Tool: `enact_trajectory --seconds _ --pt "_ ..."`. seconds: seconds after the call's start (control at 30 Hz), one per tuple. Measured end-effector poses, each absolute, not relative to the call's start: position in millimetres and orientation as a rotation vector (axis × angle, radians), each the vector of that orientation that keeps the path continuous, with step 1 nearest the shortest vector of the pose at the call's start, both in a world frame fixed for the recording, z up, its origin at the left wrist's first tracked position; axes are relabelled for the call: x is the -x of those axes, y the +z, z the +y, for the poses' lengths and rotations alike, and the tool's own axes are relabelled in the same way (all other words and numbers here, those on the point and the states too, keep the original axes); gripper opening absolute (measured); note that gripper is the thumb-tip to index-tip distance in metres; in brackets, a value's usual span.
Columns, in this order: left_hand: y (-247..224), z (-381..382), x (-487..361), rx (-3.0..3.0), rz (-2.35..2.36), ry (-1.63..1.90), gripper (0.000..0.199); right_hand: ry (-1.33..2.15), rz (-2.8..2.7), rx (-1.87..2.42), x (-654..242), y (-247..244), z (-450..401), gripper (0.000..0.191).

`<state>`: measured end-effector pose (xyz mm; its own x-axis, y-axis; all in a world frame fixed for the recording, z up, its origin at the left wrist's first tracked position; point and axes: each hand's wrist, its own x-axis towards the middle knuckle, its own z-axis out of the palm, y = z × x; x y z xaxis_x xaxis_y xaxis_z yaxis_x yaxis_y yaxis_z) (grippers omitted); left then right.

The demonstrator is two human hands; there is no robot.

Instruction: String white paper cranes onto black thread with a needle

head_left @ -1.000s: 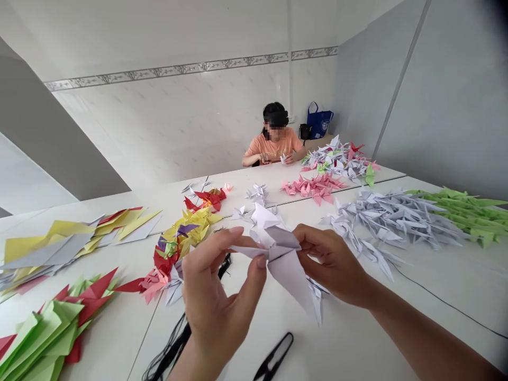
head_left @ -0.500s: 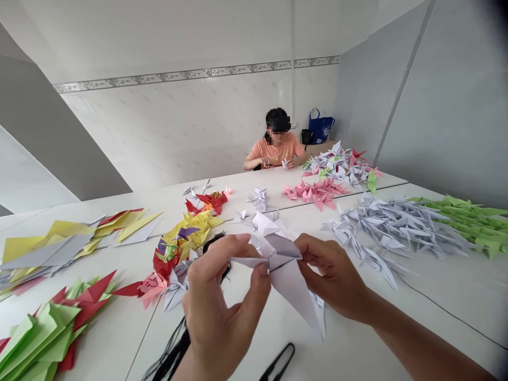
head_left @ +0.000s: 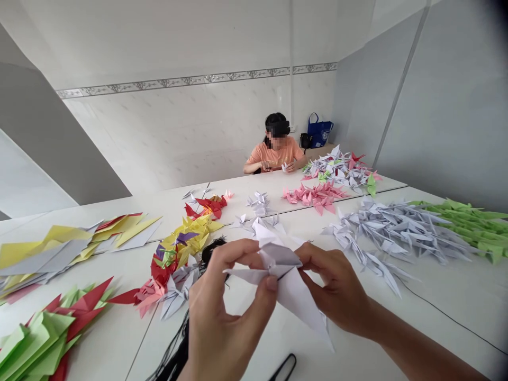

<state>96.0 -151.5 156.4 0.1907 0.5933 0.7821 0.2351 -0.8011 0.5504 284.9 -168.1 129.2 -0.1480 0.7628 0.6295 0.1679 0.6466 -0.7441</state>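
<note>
Between my two hands, above the white table [head_left: 222, 338], is a white paper crane [head_left: 305, 304] with a wing pointing down towards me. The thumb and fingers of my left hand [head_left: 234, 301] pinch it near the middle of its body. My right hand [head_left: 337, 286] grips its right side, fingertips closed on the paper. Past the crane lie more white cranes [head_left: 260, 203], partly hidden by it. Below my hands, a black scissor-like handle [head_left: 286, 367] shows at the bottom edge, the rest cut off. A bundle of black cords [head_left: 174, 346] lies beside my left wrist.
Left are green folded papers [head_left: 35, 338] and flat yellow and grey papers [head_left: 59, 248]. Coloured cranes [head_left: 194, 233] lie nearer the middle. White cranes [head_left: 400, 227], green ones [head_left: 468, 225] and pink ones [head_left: 317, 194] lie right. Across the table sits a person [head_left: 275, 148] holding a small white crane.
My left thumb and fingers have shifted right and closed in on the crane's middle. The view has tilted up slightly. My right hand still holds the crane's right side.
</note>
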Motion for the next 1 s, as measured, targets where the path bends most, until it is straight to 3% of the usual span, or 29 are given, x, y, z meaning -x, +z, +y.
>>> enact_trajectory --seconds 0.13,0.33,0.57,1.0 --pt "158.0 -149.7 -97.6 -2.232 0.769 1.621 0.016 0.592 -1.684 0.829 -286.7 125.4 -167.2 0.013" --pt "153.3 -146.8 -99.8 -2.252 0.747 1.746 0.018 0.614 -1.655 0.828 -285.3 123.7 -167.0 0.011" --pt "154.5 -145.1 -96.5 -2.154 0.818 1.595 0.011 0.625 -1.635 0.774 -282.4 123.6 -165.8 0.013" --pt "154.1 -144.9 -96.1 -2.255 0.844 1.681 0.014 0.663 -1.581 0.851 -278.0 124.0 -164.9 0.017"
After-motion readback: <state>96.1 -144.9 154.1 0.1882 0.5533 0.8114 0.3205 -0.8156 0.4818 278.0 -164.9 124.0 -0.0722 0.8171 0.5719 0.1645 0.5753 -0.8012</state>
